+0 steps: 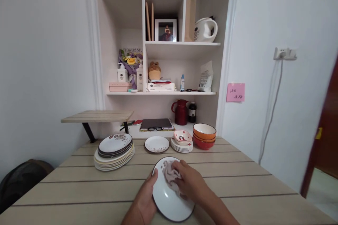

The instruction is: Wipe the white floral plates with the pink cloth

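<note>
A white plate with a dark rim and a floral print (169,200) is tilted up in front of me at the table's near side. My left hand (146,197) grips its left edge, thumb over the rim. Bunched in my right hand (191,182) is a pale pinkish cloth (171,175), pressed against the plate's upper face. Beyond it, another floral plate (156,144) lies flat on the table. The fingers of my left hand under the plate are hidden.
Stacked plates (114,151) stand at the left, by a small raised shelf (97,116). Right of the flat plate are small dishes (182,144) and orange and red bowls (204,136). Behind are a laptop (156,123), glasses and a red jug (181,112).
</note>
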### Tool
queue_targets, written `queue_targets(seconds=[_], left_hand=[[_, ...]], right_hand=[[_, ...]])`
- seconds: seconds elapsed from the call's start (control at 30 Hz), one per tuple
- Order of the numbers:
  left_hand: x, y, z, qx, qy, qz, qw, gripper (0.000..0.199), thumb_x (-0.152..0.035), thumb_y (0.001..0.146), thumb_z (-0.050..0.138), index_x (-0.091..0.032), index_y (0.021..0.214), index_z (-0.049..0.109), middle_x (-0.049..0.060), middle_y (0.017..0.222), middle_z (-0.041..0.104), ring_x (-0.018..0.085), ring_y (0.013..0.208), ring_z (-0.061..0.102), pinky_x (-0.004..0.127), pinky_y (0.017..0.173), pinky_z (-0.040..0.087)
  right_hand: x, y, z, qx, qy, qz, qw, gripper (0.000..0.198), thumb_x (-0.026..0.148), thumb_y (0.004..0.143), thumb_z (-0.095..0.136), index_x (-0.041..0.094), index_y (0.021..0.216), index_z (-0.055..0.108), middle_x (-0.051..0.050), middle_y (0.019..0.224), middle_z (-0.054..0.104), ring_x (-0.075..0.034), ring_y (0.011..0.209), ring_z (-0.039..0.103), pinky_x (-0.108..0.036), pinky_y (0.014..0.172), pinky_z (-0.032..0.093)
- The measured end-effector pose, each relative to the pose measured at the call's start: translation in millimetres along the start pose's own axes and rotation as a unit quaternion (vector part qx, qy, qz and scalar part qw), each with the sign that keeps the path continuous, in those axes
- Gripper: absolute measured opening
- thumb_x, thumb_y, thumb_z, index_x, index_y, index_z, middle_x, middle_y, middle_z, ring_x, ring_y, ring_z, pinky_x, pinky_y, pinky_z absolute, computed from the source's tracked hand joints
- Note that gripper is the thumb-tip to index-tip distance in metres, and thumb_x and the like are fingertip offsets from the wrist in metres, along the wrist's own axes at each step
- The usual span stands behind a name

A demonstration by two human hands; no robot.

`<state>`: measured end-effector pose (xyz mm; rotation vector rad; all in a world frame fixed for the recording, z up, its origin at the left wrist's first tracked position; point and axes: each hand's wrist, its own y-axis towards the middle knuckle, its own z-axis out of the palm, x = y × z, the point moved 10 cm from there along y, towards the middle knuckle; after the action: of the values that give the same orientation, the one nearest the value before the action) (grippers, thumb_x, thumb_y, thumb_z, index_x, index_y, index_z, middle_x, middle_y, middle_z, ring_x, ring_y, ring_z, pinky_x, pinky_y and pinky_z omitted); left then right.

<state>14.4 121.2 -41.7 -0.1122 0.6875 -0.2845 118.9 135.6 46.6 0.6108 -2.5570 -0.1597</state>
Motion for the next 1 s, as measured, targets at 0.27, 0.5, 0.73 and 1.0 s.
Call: queue_targets(seconds=[0.27, 0.5, 0.73, 1.0], left_hand=[[3.7, 1.7, 4.8, 0.019, -0.006, -0.024, 1.0, 0.056, -0.039, 0.08, 0.064, -0.011, 0.127, 0.052, 0.016, 0.103, 0.071, 0.028, 0.091, 0.068, 0.04, 0.088, 0.047], [4.9, 3.0, 7.2, 0.021, 0.007, -0.03, 0.999, 0.051, -0.039, 0.08, 0.063, -0.013, 0.123, 0.056, 0.014, 0.098, 0.072, 0.027, 0.085, 0.069, 0.041, 0.086, 0.049], [4.1, -2.7, 4.8, 0.005, 0.023, -0.043, 0.999, 0.057, -0.04, 0.08, 0.063, -0.012, 0.129, 0.052, 0.016, 0.105, 0.07, 0.028, 0.091, 0.068, 0.042, 0.093, 0.045], [5.6, -4.3, 11.9, 0.035, 0.016, -0.045, 0.998, 0.063, -0.043, 0.081, 0.061, -0.014, 0.135, 0.045, 0.016, 0.114, 0.067, 0.031, 0.102, 0.064, 0.044, 0.097, 0.041]], right_hand=[[43.9, -11.4, 21.3, 0.06, 0.049, -0.125, 0.989, 0.027, 0.019, 0.067, 0.061, 0.028, 0.093, 0.063, 0.001, 0.095, 0.06, -0.017, 0.09, 0.055, -0.024, 0.072, 0.034], [35.2, 3.4, 7.5, -0.028, 0.016, -0.077, 0.997, 0.028, 0.022, 0.078, 0.052, 0.032, 0.101, 0.064, -0.001, 0.101, 0.057, -0.015, 0.087, 0.057, -0.023, 0.07, 0.034], [2.5, 9.1, -16.5, -0.081, -0.044, 0.024, 0.995, 0.033, 0.023, 0.083, 0.047, 0.036, 0.11, 0.062, -0.001, 0.105, 0.057, -0.015, 0.082, 0.058, -0.025, 0.062, 0.031], [4.1, -9.8, -15.0, 0.019, -0.032, -0.043, 0.998, 0.028, 0.014, 0.073, 0.054, 0.028, 0.093, 0.068, -0.001, 0.097, 0.062, -0.016, 0.085, 0.059, -0.023, 0.068, 0.034]])
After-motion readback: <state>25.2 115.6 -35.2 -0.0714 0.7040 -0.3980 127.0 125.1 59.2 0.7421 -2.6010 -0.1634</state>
